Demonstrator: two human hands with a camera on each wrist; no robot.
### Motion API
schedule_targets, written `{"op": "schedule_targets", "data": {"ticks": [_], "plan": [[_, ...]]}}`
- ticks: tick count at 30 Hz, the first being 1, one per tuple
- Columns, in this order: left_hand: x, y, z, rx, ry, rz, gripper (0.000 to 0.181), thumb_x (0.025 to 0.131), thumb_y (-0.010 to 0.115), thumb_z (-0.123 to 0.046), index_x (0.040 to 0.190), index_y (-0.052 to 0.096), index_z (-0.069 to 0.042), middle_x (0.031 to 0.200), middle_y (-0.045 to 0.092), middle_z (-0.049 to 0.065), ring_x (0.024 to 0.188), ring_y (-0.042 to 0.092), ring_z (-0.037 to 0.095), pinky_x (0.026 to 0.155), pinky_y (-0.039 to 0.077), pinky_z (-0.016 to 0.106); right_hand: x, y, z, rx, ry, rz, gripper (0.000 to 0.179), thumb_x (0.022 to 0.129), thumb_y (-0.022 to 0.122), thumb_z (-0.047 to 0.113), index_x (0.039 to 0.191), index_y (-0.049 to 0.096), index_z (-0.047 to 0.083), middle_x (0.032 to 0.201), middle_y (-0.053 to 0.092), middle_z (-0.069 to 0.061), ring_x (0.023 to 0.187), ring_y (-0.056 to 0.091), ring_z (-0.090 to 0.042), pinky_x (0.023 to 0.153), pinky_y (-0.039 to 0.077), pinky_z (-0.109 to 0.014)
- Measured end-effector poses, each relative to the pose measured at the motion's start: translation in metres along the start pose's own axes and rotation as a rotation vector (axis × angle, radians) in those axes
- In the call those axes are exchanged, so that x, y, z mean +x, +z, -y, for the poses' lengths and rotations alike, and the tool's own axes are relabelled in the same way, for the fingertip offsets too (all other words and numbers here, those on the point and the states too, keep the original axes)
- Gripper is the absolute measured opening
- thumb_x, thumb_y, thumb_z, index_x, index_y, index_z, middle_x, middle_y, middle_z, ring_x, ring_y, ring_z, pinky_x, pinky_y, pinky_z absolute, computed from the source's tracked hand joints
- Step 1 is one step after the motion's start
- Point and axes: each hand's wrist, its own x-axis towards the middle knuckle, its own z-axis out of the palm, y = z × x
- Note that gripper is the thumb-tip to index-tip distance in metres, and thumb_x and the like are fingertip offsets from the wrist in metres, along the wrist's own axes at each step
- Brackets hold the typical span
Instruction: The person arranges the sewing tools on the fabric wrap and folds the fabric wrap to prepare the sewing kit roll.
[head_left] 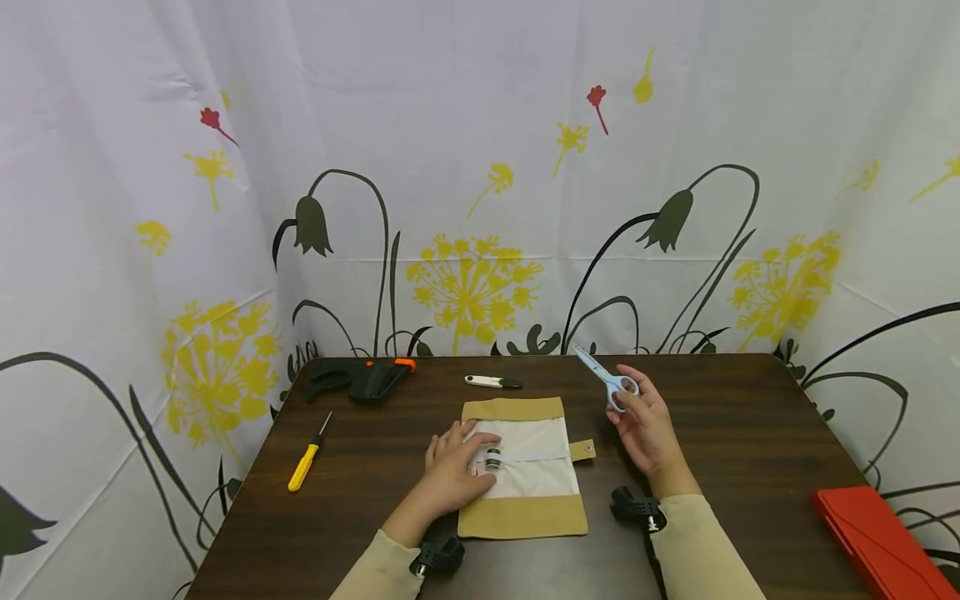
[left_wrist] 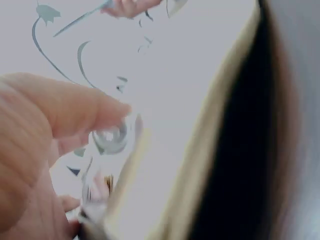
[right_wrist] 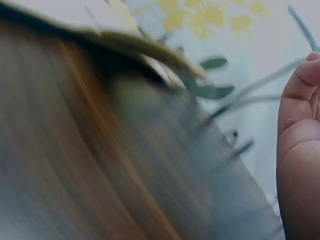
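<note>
Holds the pale-blue scissors (head_left: 604, 374) in the right hand (head_left: 648, 429), pinching the handle loops between thumb and fingers, with the blades pointing up and leftward, raised over the counter (head_left: 720, 433) near the upper right corner of the tan-and-white pouch (head_left: 534, 479). Rests the left hand (head_left: 450, 471) on the left part of this flat-laid pouch, with the fingers spread beside the small dark loops (head_left: 492, 458). Has a white-and-black cutter (head_left: 492, 382) just beyond the pouch, a yellow-handled screwdriver (head_left: 304, 465) well to the left, and a red case (head_left: 885, 542) far to the right.
</note>
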Motion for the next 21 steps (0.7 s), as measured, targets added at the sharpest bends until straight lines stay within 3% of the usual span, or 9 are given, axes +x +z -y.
{"op": "schedule_targets", "data": {"ticks": [6,10,13,21], "plan": [[-0.002,0.004,-0.011,-0.012,-0.011,-0.012,0.042,0.091,0.084,-0.033,0.131,0.072,-0.026,0.173,0.035,0.026,0.166,0.013,0.057,0.125,-0.003,0.08,-0.006,0.033,-0.013,-0.033,0.066,0.067,0.043,0.112,0.047,-0.003,0.154,0.04,-0.001,0.108,0.061,0.004,0.079,0.06,-0.009,0.065,0.051,-0.018],[-0.002,0.008,-0.016,0.024,-0.044,-0.011,0.031,0.094,0.082,-0.034,0.125,0.075,-0.03,0.175,0.033,0.024,0.167,0.011,0.055,0.126,-0.004,0.079,-0.01,0.05,-0.024,0.001,0.108,0.111,0.051,0.113,0.045,-0.001,0.163,0.034,-0.001,0.113,0.063,-0.001,0.092,0.071,-0.013,0.085,0.063,-0.023],[-0.002,0.009,-0.018,0.022,-0.041,-0.025,0.024,0.096,0.081,-0.033,0.119,0.077,-0.032,0.175,0.033,0.025,0.166,0.01,0.056,0.125,-0.005,0.079,-0.011,0.058,-0.031,0.008,0.139,0.13,0.055,0.113,0.045,0.001,0.166,0.031,0.003,0.123,0.061,-0.007,0.105,0.077,-0.018,0.1,0.062,-0.031],[-0.004,0.011,-0.013,0.007,0.05,-0.072,0.021,0.096,0.08,-0.044,0.116,0.077,-0.037,0.17,0.035,0.031,0.161,0.011,0.065,0.12,-0.007,0.085,-0.009,0.055,-0.051,-0.128,0.277,0.011,0.028,0.112,0.045,-0.001,0.14,0.044,0.006,0.118,0.062,-0.01,0.095,0.079,-0.02,0.092,0.066,-0.034]]}}
